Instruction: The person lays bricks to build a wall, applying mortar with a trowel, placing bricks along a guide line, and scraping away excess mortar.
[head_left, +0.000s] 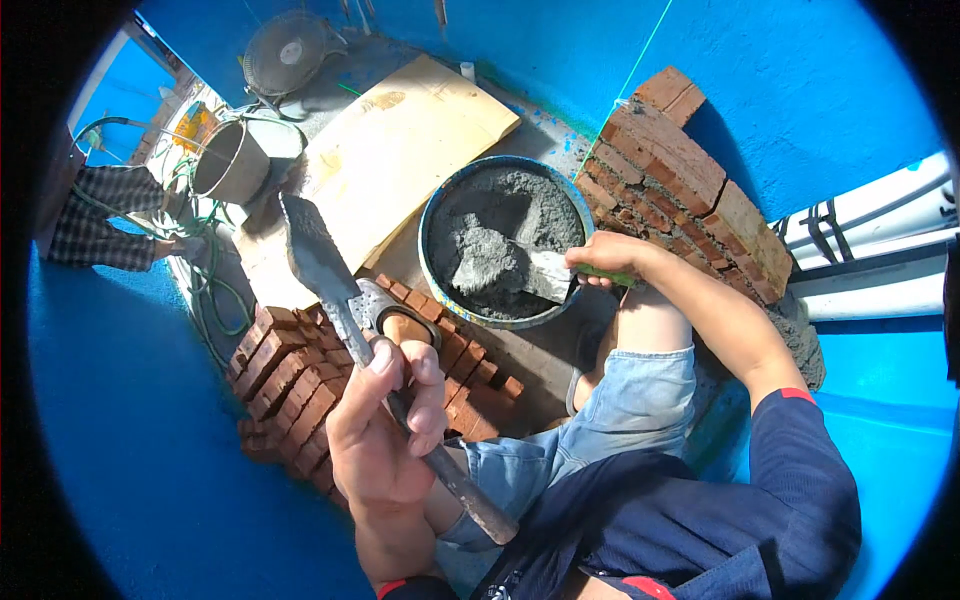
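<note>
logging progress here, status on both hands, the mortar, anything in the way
Left hand: gripping long-handled tool, blade pointing away. Right hand: trowel touching mortar. Mortar in round bucket, bricks either side.

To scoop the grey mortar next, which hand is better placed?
Probably the right hand: its trowel is at the grey mortar inside the round tub. The left hand grips a flat-bladed tool, raised outside the tub.

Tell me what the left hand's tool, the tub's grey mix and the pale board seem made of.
Tool: blade probably metal, by its thin, flat, dull-grey look; handle unclear.
Grey mix: likely mortar, matte and lumpy.
Board: seemingly wood, perhaps plywood, by its flat, pale-tan, stained face.
</note>
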